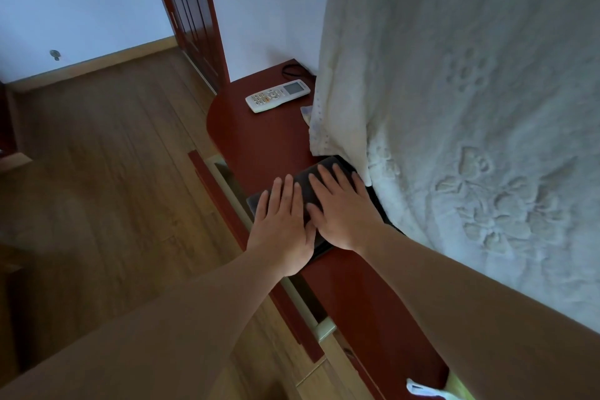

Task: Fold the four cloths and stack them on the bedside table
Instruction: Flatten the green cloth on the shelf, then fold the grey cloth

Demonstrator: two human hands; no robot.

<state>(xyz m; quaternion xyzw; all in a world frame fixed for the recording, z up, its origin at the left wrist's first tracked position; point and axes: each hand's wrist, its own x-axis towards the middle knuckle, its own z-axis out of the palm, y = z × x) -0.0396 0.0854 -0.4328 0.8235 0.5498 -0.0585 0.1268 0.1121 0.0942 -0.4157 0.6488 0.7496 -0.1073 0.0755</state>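
I have both hands down on a dark folded cloth (305, 172) that lies on the red-brown bedside table (266, 136), at its right side, hard against the white bedspread (470, 107) hanging there. I judge this to be the placing step: the cloth is folded and set down, and I am pressing it flat and squaring it.

The left hand (282, 224) covers the cloth's near left part, and the right hand (341, 208) lies just beside it, over the right part. The thumbs are close to touching. Neither grip has hold of anything: fingers are straight and slightly spread, and palms rest on the fabric.

A layered edge shows at the near corner under my palms, but I cannot count how many cloths are in the pile, so I cannot tell how far along the task is. No unfolded cloth is in view.

The next move calls for lifting both hands straight up so the fold is not dragged, then turning back to the bed for any remaining cloth. A white remote (277, 96) sits farther along the table, well apart from the pile.
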